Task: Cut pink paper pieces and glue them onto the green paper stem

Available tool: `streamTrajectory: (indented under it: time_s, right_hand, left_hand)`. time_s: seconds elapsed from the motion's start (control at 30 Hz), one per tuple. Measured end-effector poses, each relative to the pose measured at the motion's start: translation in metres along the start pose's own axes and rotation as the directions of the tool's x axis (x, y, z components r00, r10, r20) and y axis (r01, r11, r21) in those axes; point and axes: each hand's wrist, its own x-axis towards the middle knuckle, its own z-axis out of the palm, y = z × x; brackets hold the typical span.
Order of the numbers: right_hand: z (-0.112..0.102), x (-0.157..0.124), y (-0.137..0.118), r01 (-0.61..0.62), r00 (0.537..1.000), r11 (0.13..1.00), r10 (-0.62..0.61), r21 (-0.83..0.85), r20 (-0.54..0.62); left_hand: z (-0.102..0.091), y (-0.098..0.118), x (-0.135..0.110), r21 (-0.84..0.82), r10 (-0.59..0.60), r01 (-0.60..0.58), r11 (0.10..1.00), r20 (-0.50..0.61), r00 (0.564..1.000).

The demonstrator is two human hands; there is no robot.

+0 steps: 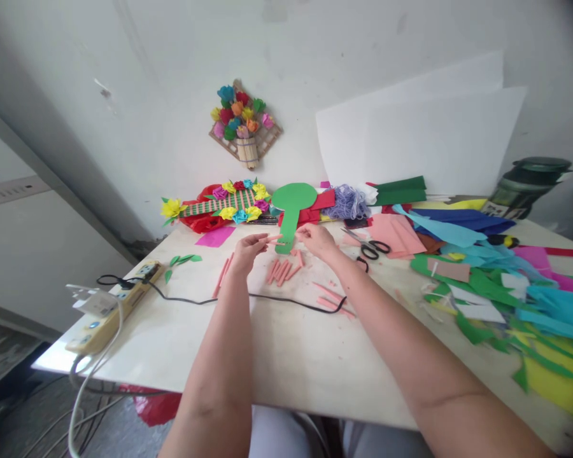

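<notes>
A green paper cutout [293, 200] with a round head and a long stem lies at the back middle of the table, with small slits low on the stem. My left hand [249, 250] pinches a thin pink paper strip [274, 239] that reaches over the stem's lower end. On the stem's other side, my right hand [316, 240] has its fingertips pressed together; what they hold, if anything, is too small to tell. Between my wrists lies a bunch of short pink pieces [281, 272]. Longer pink strips [223, 275] rest beside my left wrist.
Black-handled scissors [373, 247] lie beyond my right forearm. A black cable [286, 300] crosses the table from a power strip [109, 312] at left. Coloured paper scraps [487, 286] cover the right side. A paper-flower guitar shape [229, 202] and purple yarn [346, 202] sit along the wall.
</notes>
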Motion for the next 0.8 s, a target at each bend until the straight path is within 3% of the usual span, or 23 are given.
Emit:
streamTrajectory:
  time_s: [0.2,0.37,0.7,0.8]
  right_hand:
    - [0.022,0.023,-0.013,-0.102,0.994,0.992,0.104,0.073,-0.018]
    - [0.035,0.026,-0.018,-0.140,0.989,0.985,0.144,0.098,-0.030]
    - [0.046,0.008,-0.010,-0.056,0.995,0.961,0.032,-0.270,-0.095]
    - [0.049,-0.004,-0.016,0.009,1.000,0.939,-0.013,-0.343,-0.011]
  left_hand:
    - [-0.008,-0.006,0.010,0.060,-0.010,0.005,0.998,0.075,0.997]
    - [-0.013,-0.011,0.011,0.082,0.012,-0.013,0.997,0.022,1.000]
    - [-0.013,-0.017,0.015,0.106,-0.048,0.055,0.993,-0.068,0.997]
    - [-0.016,-0.021,0.017,0.120,-0.035,0.046,0.992,-0.092,0.995]
